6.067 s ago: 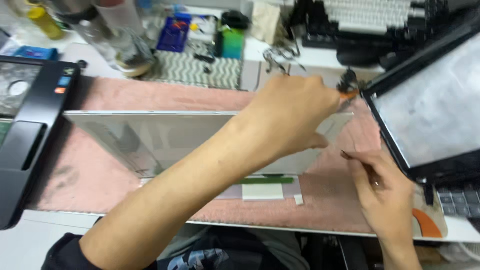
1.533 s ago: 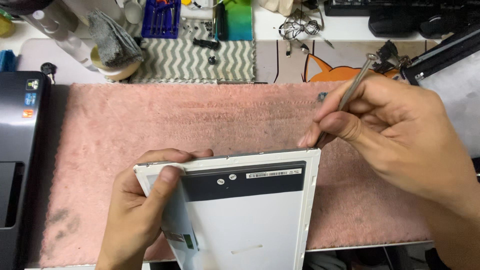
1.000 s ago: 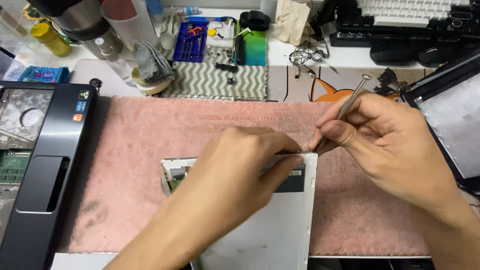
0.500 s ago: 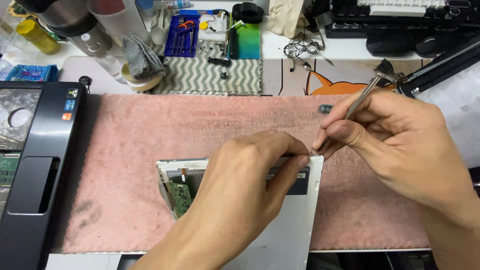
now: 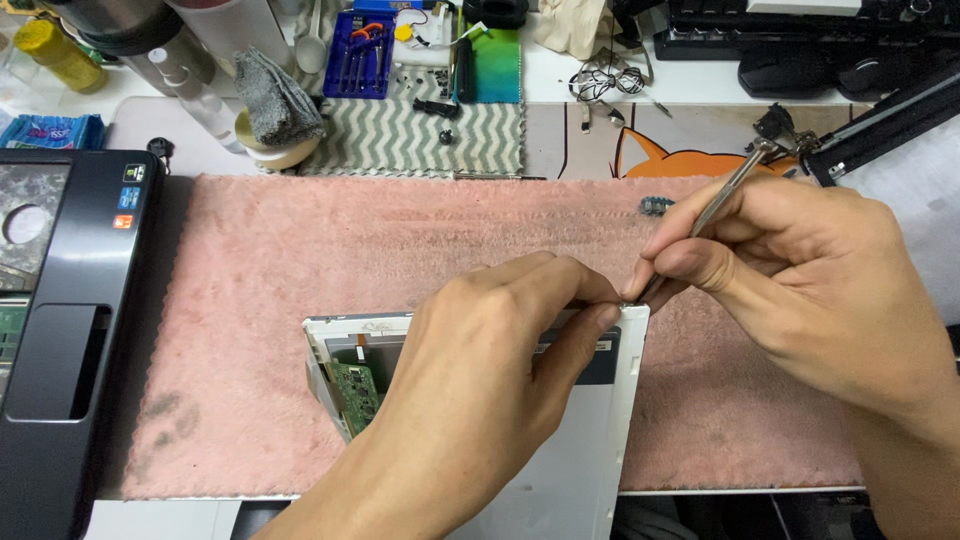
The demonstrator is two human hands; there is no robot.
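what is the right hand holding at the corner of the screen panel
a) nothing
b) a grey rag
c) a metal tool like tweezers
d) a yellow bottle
c: the right hand pinches a thin metal tool, its tip at the top right corner of the screen panel.

Left hand shifts along the panel

The left hand [image 5: 490,370] now reaches the screen panel [image 5: 590,450]'s far corner, fingertips meeting the tweezers [image 5: 715,205] tip.
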